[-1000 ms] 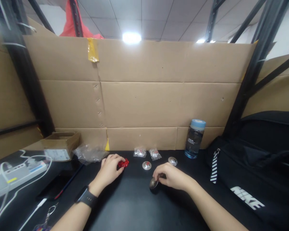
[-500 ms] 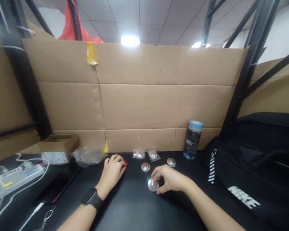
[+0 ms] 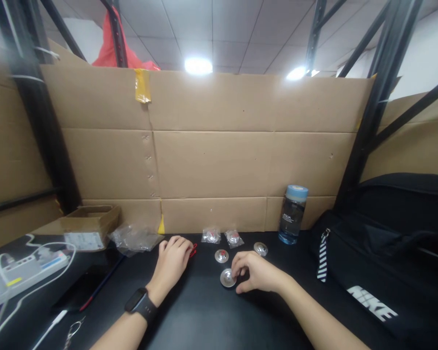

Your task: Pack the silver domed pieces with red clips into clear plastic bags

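My left hand point(image 3: 174, 255), with a black watch on its wrist, rests on the table with fingers curled down over a thin red cord point(image 3: 193, 250). Only loops of that cord show past the fingertips. Just left of my right hand point(image 3: 253, 273) lies a shiny round metal disc point(image 3: 227, 278). The right fingers and thumb are apart, and the fingertips are close to the disc's edge; whether they touch it I cannot tell. Behind it sit a metal disc with a red mark point(image 3: 221, 255) and another metal disc point(image 3: 261, 249).
Two clear-wrapped discs, one here point(image 3: 211, 236), lie near the cardboard wall point(image 3: 211, 165). A blue-capped bottle point(image 3: 294, 214) and a black bag point(image 3: 386, 253) stand right. Left are crumpled plastic point(image 3: 136, 239), an open carton point(image 3: 90, 226), a power strip point(image 3: 25, 272) and a phone point(image 3: 82, 287).
The near disc has shifted slightly left and away from my right thumb, out of the fingers' grip. More of the red cord shows spread at my left fingertips. The view has tilted slightly.
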`<state>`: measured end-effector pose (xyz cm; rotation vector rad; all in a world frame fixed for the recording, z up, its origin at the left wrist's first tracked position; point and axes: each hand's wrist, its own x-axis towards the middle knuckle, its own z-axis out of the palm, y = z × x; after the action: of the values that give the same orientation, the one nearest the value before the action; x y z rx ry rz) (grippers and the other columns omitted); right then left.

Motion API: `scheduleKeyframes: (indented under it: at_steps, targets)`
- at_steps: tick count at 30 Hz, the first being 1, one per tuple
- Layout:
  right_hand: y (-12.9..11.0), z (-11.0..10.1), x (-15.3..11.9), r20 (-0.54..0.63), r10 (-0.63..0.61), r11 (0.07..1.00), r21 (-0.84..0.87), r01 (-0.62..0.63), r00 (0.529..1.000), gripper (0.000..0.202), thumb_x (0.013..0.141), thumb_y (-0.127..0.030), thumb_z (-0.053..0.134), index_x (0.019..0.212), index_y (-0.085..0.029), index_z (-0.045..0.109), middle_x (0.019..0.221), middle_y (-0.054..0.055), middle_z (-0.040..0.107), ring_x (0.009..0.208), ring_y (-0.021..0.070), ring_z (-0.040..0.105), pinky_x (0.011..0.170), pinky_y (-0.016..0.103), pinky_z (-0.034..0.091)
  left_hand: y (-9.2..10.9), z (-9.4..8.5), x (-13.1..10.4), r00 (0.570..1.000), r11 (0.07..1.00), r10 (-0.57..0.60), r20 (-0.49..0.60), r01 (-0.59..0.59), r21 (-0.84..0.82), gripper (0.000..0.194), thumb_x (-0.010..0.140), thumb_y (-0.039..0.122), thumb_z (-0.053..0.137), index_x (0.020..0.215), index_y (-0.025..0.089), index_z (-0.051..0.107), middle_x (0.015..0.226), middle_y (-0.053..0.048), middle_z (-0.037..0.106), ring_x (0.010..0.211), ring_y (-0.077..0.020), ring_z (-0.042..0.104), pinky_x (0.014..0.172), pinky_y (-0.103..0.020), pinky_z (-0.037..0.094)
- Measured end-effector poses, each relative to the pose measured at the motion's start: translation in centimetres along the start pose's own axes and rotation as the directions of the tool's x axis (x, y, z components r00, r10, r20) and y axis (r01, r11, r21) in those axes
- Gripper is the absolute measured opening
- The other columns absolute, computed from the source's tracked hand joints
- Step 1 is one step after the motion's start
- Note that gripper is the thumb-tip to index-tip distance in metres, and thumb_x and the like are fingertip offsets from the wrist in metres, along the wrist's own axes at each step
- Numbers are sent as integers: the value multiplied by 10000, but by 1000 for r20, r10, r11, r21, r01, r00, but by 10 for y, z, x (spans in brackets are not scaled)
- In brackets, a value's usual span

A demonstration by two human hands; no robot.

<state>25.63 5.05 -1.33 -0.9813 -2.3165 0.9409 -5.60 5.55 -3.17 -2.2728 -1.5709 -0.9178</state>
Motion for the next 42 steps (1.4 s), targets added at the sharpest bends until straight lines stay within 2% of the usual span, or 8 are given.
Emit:
scheduleKeyframes:
  at_steps: [6,13,21,23,25,29,35,42]
  targets:
    - [7,12,6,-65,-9,1000,21,11,998,370,544,-363,965,805,-185,772,1052,43,684,726,128,614,680,262,532,12,-6,0,993,981,-112,36,116,-155,150,998,245,499,930,245,633,960,5,730,954,-206,651,901,-402,311]
    - [3,19,8,-75,16,998,-58,-21,997,455,626,-365,929,1011,-207,747,771,-21,682,685,132,575,657,244,473,36,-13,-5,990,959,-63,126,95,-265,153,888,221,583,915,298,712,1001,27,761,1033,-220,662,897,-404,315]
    - [-3,15,9,-158,-109,993,-70,99,981,466,653,-132,814,1107,-192,732,1026,44,726,872,175,672,760,266,524,43,-21,-5,987,955,-30,157,74,-286,82,910,315,671,892,294,749,1029,3,778,1047,-242,657,914,-416,291]
    - [-2,11,9,-138,-122,992,-26,120,983,436,684,-100,750,1113,-175,727,1124,78,710,842,159,679,737,262,549,42,-20,-5,985,952,-23,173,75,-296,99,940,333,656,931,294,747,1034,0,782,1040,-236,660,921,-413,287]
    - [-1,6,9,-141,-106,994,-7,106,984,459,696,-77,702,1146,-168,717,1080,78,717,767,144,678,685,256,557,42,-18,-5,982,949,-23,186,79,-304,116,952,338,649,1014,306,742,1023,-2,787,1039,-235,661,925,-410,286]
    - [0,1,9,-177,-89,996,-8,89,980,343,692,-86,684,1024,-139,752,953,72,734,692,149,677,667,284,580,41,-15,-7,977,952,10,215,56,-301,153,969,338,631,1045,328,764,1044,-10,786,1044,-242,658,930,-406,286]
    - [0,0,7,-138,-83,995,36,89,987,213,704,-109,700,884,-163,799,1072,76,739,854,173,726,842,329,631,44,-16,-8,971,954,46,236,27,-298,145,965,331,646,1004,323,785,1027,-11,781,1018,-232,661,941,-403,291]
    - [-5,7,6,-120,-74,993,86,85,990,209,716,-136,742,910,-163,813,1154,79,732,880,182,743,878,345,640,48,-13,-9,962,949,52,269,36,-312,161,982,346,631,991,316,789,1023,-11,784,1023,-227,659,968,-417,304]
